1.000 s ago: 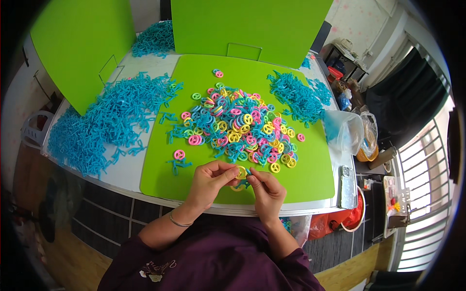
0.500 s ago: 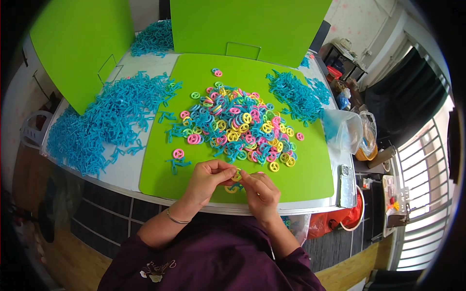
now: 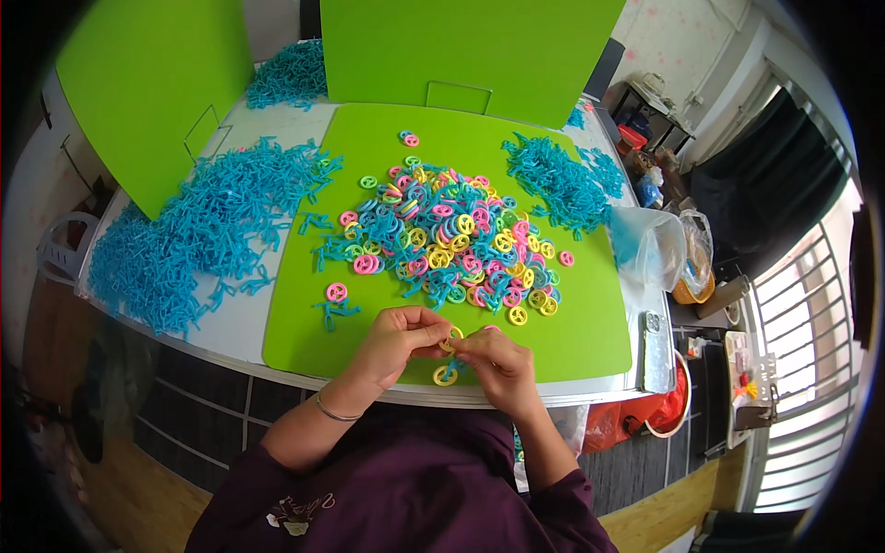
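Right at the near edge of the bright green flat mat (image 3: 313, 346), the left hand (image 3: 392, 348) pinches a yellow round plastic wheel (image 3: 455, 333) between thumb and fingertips. In comes the right hand (image 3: 502, 369) from the other side, fingers curled in tight against the wheel's lower right; whether they grip the wheel itself or some small piece, I can't tell, because the fingertips hide it. Just below, a second yellow plastic wheel (image 3: 441, 378) shows with a blue plastic clip-like piece (image 3: 454, 369) across it, close to the right hand's fingers.

Beyond the hands sits the big one: a mixed pile of pink, yellow, green and blue plastic wheels (image 3: 466, 235), blue pieces tangled among them, in the middle of the mat. Off to the left, a lone pink plastic wheel (image 3: 336, 292) lies just beside a few loose blue pieces (image 3: 341, 311). A broad heap of blue plastic pieces (image 3: 221, 203) spreads over the left of the white bench (image 3: 217, 318), a smaller blue heap (image 3: 560, 184) lies to the right, and a clear plastic bag (image 3: 650, 244) slumps near it.
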